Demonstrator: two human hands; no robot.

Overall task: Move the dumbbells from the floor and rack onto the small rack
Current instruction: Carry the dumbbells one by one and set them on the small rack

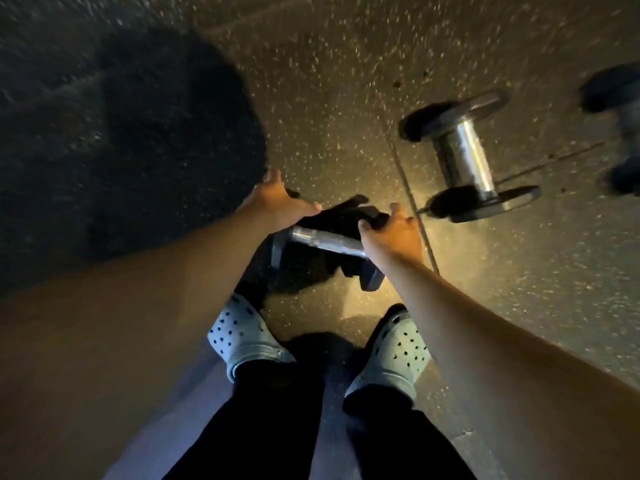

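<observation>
I see both arms stretched straight down. My left hand is spread flat, palm down; my right hand, just beside it, curls its fingers loosely.

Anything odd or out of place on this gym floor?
Nothing damaged or spilled. Dumbbells lie loose at different angles: one between both hands near the feet, a second lying to the right, and a blurred dark one at the right edge.

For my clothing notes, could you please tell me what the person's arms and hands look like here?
Both arms are bare right up to the edge of the picture, with no sleeves in sight. The left hand and right hand wear no gloves; no rings, watch or wristbands show, though the picture is blurred.
</observation>
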